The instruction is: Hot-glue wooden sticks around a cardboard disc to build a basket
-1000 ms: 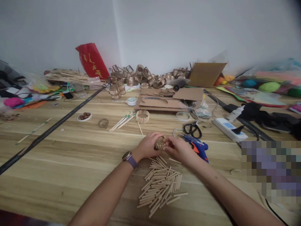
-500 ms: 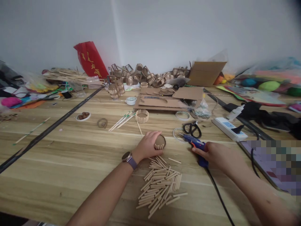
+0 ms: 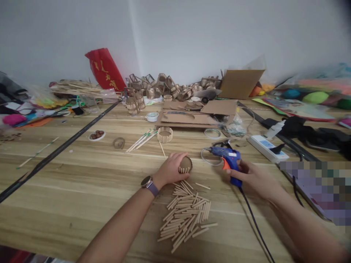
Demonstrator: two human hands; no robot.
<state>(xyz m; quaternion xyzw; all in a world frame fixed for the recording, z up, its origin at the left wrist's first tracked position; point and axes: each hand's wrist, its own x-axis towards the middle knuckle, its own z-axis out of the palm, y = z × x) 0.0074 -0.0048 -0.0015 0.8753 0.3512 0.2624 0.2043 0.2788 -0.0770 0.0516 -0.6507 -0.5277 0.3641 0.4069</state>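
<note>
My left hand (image 3: pixel 173 168) is closed around the left side of a small round cardboard basket (image 3: pixel 185 165), with short wooden sticks standing along its near edge. Part of the basket is hidden by my fingers. My right hand (image 3: pixel 251 176) grips a blue hot glue gun (image 3: pixel 225 155) with an orange trigger; its nozzle points left, behind and to the right of the basket, apart from it. Just in front of my left hand lies a pile of short wooden sticks (image 3: pixel 186 215). A finished-looking ring of sticks (image 3: pixel 165 135) stands behind the basket.
A white power strip (image 3: pixel 267 149) and a phone-like flat device (image 3: pixel 301 193) lie at right. Behind are cardboard sheets (image 3: pixel 181 118), many small stick baskets (image 3: pixel 164 87) and a box (image 3: pixel 241 84). A dish of brown beads (image 3: pixel 97 135) sits left. The glue gun's cord (image 3: pixel 255 223) trails forward.
The glue gun has been raised and turned more side-on, its body now tilted upright in my right hand. My left hand and the basket have stayed nearly in place.
</note>
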